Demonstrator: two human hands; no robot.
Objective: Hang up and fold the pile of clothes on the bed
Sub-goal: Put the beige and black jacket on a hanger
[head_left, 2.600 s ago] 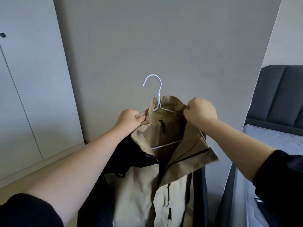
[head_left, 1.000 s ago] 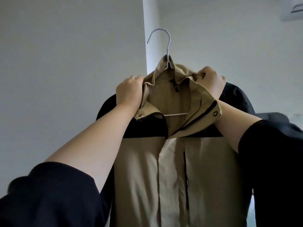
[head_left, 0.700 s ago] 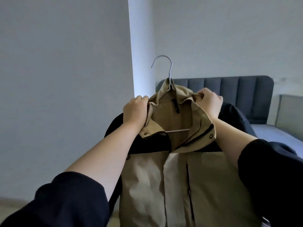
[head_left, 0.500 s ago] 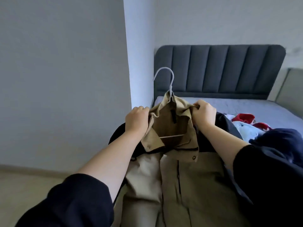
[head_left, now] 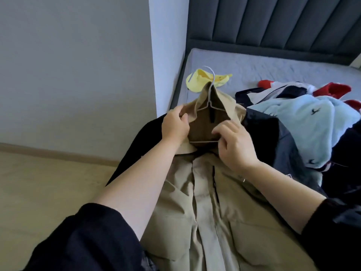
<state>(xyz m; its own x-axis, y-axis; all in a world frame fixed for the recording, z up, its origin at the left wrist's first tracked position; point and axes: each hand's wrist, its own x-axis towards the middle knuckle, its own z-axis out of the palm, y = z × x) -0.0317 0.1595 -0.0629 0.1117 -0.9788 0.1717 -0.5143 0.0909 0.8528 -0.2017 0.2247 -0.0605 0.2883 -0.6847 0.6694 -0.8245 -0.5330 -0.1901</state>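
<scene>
along the near left edge of the grey quilted mattress (head_left: 273,69), a tan jacket with black shoulders and sleeves (head_left: 205,202) lies front up, its hem toward the camera and its collar toward the dark padded headboard (head_left: 273,22). a thin white wire hanger (head_left: 203,142) sits inside the collar, its hook poking out above the neck and over a yellow garment (head_left: 197,81). both forearms reach forward from the person's dark pushed-up sleeves (head_left: 88,237). the left hand (head_left: 175,126) is knuckles-up at the collar's left side, its fingers curled onto the tan fabric and gripping it. the right hand (head_left: 236,147) is lower and to the right, its back toward the camera, thumb and forefinger pinching the collar's right edge just by the corner of the hanger's bottom bar; the other fingers are loosely bent. whether it also pinches the wire itself cannot be told. right of the jacket, touching its black shoulder, is a heap with a light blue fleece garment (head_left: 304,122) on top and red fabric (head_left: 340,89) behind.
</scene>
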